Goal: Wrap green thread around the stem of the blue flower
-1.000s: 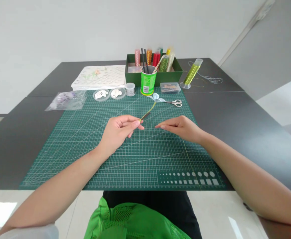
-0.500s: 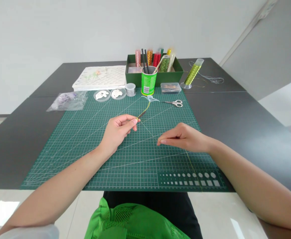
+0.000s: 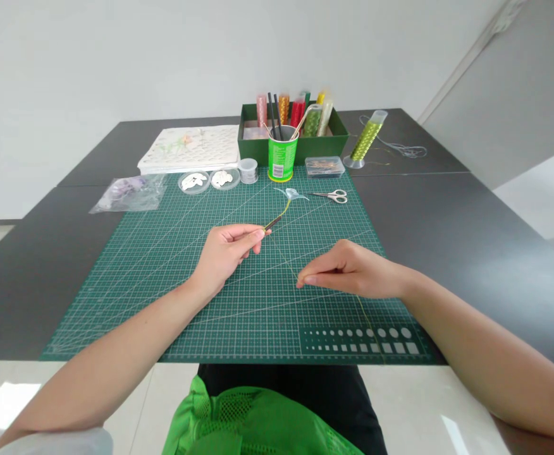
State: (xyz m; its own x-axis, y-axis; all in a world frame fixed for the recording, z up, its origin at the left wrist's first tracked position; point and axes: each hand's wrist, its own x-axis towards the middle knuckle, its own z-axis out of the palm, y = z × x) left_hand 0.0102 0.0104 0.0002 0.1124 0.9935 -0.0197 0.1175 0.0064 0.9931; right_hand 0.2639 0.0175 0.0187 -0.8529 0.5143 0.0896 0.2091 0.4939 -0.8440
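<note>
Dark worktop (image 3: 448,253) with green gridded cutting mat (image 3: 163,272); pale wall (image 3: 186,57) behind. My left hand (image 3: 232,253) pinches a green stem (image 3: 286,207) together with a dark rod (image 3: 273,222); its pale-blue flower (image 3: 291,194) points away from me, over the mat, left of the scissors (image 3: 338,196). My right hand (image 3: 343,273) pinches fine thread (image 3: 284,258), strung between both hands. Versus one second ago: right hand nearer me, thread now visible. Gridded mat extends from hands to its near edge; worktop continues rightward.
</note>
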